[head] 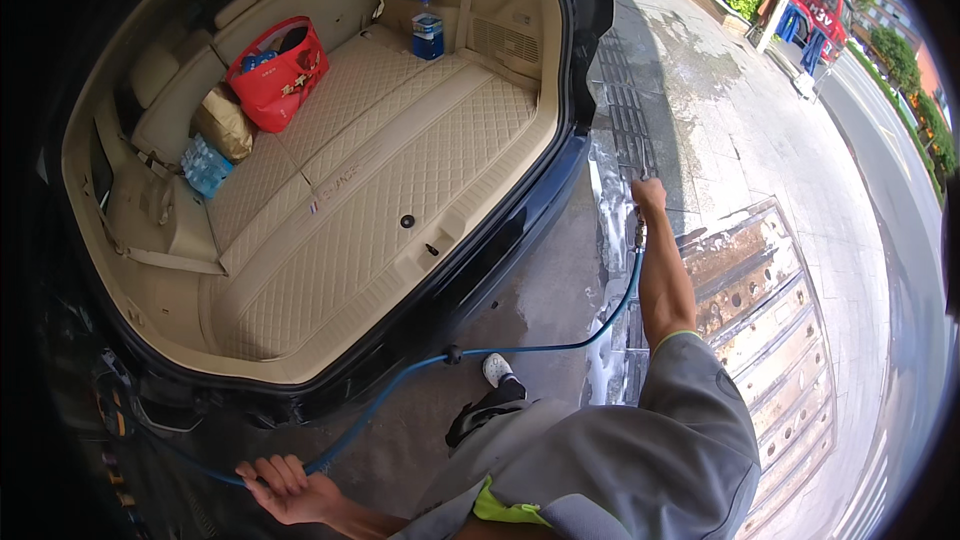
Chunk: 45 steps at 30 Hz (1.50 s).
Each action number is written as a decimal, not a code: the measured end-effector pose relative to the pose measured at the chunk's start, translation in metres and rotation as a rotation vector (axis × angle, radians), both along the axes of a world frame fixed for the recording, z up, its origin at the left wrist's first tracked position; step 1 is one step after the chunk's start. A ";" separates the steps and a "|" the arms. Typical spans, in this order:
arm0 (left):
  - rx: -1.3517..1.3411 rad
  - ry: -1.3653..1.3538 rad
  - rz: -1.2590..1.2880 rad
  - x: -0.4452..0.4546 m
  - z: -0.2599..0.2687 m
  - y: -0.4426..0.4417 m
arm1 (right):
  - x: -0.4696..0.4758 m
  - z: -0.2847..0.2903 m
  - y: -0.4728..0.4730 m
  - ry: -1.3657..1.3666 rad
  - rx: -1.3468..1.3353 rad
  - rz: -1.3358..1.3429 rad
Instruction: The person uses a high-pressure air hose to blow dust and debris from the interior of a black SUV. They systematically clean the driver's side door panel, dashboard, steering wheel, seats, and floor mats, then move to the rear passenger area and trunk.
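Observation:
My right hand (649, 195) is closed around a spray gun (641, 229), mostly hidden by my fingers; its thin metal wand points away over dark grooved paving. A blue hose (547, 349) runs from the gun's brass fitting, curves past my waist and passes through my left hand (289, 486) at the lower left. The fingers of that hand are curled about the hose. A black ball-shaped stop (452, 355) sits on the hose between the two hands. Left of my right hand is the open rear of a dark car, its bumper (517, 229) near the hose.
The beige cargo floor (390, 165) holds a red tote bag (277, 79), a gold bag (225, 124), bottles in plastic wrap (205, 166) and a jug of blue liquid (427, 34). Rusty metal plates (757, 315) lie at the right. White foam (611, 292) wets the ground.

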<state>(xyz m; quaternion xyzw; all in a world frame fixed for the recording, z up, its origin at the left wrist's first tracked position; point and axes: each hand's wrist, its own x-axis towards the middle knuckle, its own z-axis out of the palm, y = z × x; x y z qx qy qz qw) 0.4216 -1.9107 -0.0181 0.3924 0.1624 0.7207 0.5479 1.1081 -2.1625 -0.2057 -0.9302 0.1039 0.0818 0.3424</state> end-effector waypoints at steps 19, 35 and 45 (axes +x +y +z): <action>-0.140 -0.184 0.288 0.227 0.027 0.066 | 0.264 0.609 0.298 -0.895 -0.019 0.830; -0.107 -0.195 0.388 0.440 0.046 0.075 | 0.331 0.617 0.324 -0.891 -0.545 0.942; -0.150 -0.111 0.476 0.433 0.029 0.049 | 0.344 0.606 0.373 -0.887 -0.476 0.871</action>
